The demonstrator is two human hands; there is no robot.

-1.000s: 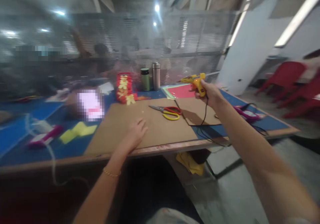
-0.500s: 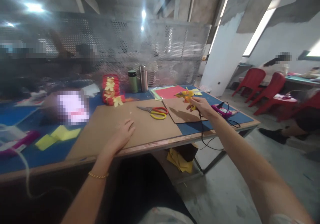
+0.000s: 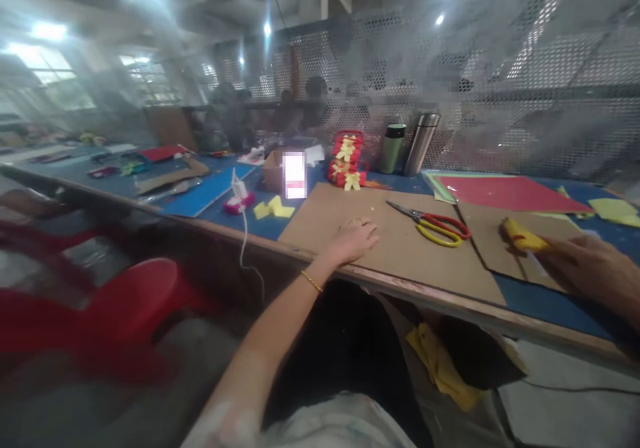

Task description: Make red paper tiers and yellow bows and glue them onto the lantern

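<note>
My left hand (image 3: 354, 240) lies palm down on a brown cardboard sheet (image 3: 330, 215) near the table's front edge, its fingers loosely stretched and nothing in them. At the right, my right hand (image 3: 595, 268) is closed around a yellow glue gun (image 3: 524, 236), held above a second cardboard piece (image 3: 493, 235); both are somewhat blurred. Between the hands lie scissors (image 3: 440, 228) with one red and one yellow handle, their blades pointing to the back left. Behind the cardboard stands a stack of red paper pieces with yellow bows (image 3: 347, 158).
A green flask (image 3: 393, 149) and a steel flask (image 3: 421, 145) stand at the back. Red paper (image 3: 510, 193) lies at right. To the left are yellow paper scraps (image 3: 274, 208), a bright phone screen (image 3: 295, 176), a purple power strip (image 3: 239, 203) and a red chair (image 3: 135, 301).
My view has swung left, so the table's things appear farther right. The glue gun stays in my right hand, with its tip pointing more up and left. My left hand still rests on the cardboard.
</note>
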